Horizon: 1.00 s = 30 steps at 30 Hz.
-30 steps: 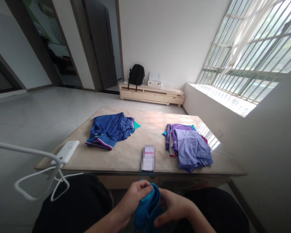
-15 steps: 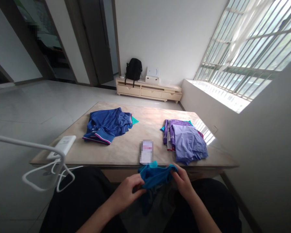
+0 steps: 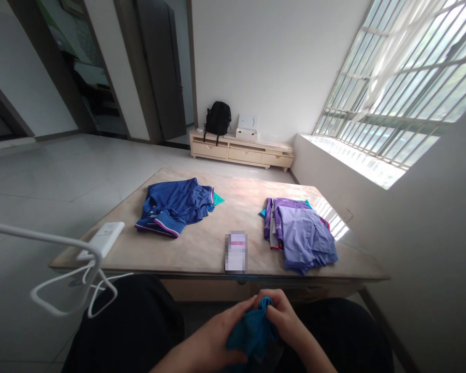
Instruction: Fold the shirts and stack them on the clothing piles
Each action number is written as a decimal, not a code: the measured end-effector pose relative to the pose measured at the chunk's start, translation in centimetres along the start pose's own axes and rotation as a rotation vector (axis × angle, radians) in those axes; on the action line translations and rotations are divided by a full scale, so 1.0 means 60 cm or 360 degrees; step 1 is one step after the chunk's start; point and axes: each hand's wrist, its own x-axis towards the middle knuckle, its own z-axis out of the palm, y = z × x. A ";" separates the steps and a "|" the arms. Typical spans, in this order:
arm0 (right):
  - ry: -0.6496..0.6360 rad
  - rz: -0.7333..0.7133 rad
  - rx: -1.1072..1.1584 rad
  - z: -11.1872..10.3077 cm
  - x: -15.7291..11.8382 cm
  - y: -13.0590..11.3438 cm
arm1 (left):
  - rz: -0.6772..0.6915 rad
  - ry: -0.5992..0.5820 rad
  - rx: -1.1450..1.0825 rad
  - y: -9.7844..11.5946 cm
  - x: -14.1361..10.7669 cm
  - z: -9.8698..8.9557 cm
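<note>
A teal-blue piece of cloth [image 3: 250, 331], bunched up, is between my two hands, low in front of the table edge and over my lap. My left hand [image 3: 227, 329] is wrapped round its left side, thumb below. With fingers closed, my right hand [image 3: 281, 316] pinches a folded edge at the top right. The cloth's lower part is dark and hard to make out, so its kind does not show. Just beyond my hands a phone [image 3: 236, 253], its screen blurred out, lies at the table's near edge.
On the table [image 3: 205, 243], a blue polo shirt [image 3: 174, 204] lies at left and a pile of purple clothes [image 3: 305, 235] at right. A white power strip [image 3: 103, 239] and white cable [image 3: 95, 254] are at the left corner. A backpack [image 3: 218, 118] sits on the low cabinet [image 3: 241, 153].
My hands have drawn together and lower, towards my body. The cloth, spread between them before, is now bunched. The view has tilted up slightly.
</note>
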 end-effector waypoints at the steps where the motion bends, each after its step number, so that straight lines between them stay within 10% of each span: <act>1: -0.0028 0.0018 -0.0019 0.001 -0.002 -0.002 | -0.0013 0.0020 0.0077 0.002 0.004 0.004; 17: 0.0404 -0.0203 -0.0702 -0.064 0.009 -0.002 | -0.0182 -0.0011 0.0516 -0.020 -0.020 -0.039; 30: 0.0709 -0.0018 -0.1305 -0.176 -0.012 0.019 | -0.0148 0.0576 0.0671 -0.006 -0.078 -0.105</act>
